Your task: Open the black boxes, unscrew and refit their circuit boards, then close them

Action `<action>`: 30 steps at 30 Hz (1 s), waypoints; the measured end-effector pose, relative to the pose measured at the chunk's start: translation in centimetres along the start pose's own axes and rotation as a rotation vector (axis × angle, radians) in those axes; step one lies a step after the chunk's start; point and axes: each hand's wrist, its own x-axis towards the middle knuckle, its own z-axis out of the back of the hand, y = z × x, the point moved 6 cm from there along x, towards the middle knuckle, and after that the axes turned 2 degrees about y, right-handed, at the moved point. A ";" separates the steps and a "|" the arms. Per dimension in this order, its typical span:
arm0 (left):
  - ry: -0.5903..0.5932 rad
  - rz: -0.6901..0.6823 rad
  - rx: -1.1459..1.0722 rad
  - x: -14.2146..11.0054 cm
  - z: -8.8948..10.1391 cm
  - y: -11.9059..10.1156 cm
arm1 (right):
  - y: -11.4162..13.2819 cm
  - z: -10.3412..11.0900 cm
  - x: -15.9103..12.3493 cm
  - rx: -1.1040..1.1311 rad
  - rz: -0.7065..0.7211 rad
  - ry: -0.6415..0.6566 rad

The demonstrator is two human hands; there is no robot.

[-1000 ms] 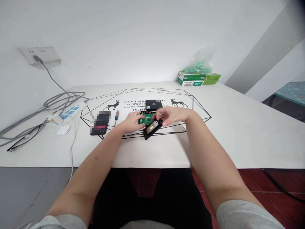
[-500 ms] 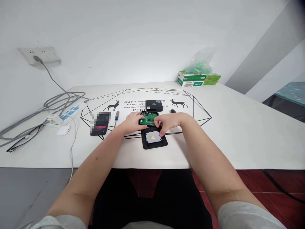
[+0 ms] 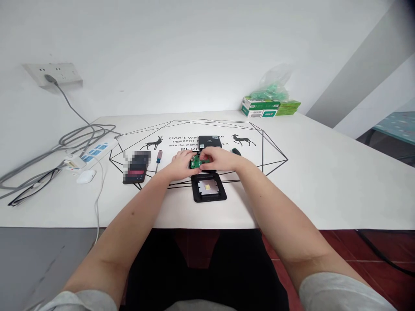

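A green circuit board point(image 3: 196, 162) sits in a black case half at the middle of the white table point(image 3: 324, 181). My left hand point(image 3: 180, 165) rests against the board's left side with its fingers curled on the edge. My right hand point(image 3: 218, 159) covers the board's right side, fingers pinched on it. Just in front lies a black cover point(image 3: 209, 189), inside up, with a silver plate in its middle. A closed small black box point(image 3: 209, 141) stands right behind my hands.
A red-handled screwdriver point(image 3: 158, 158) and a dark phone-like device point(image 3: 136, 169) lie to the left. A black-green tool point(image 3: 236, 151) lies to the right. A power strip point(image 3: 94, 152), cables and a white mouse point(image 3: 86, 176) are far left. Green boxes point(image 3: 269, 106) stand at the back.
My right hand lifted the black cover off the board, laid it flat on the table in front, then moved back onto the green board. The left hand stayed on the board.
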 end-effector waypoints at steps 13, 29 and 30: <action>-0.001 -0.049 -0.008 0.4 0.5 -0.4 | -0.2 -3.1 2.7 -0.141 0.005 -0.127; -0.023 -0.034 0.003 1.3 0.6 0.1 | -1.1 -2.8 4.9 -0.108 -0.174 -0.156; -0.023 -0.034 0.006 1.3 0.5 0.1 | -1.2 -2.8 4.9 -0.095 -0.169 -0.157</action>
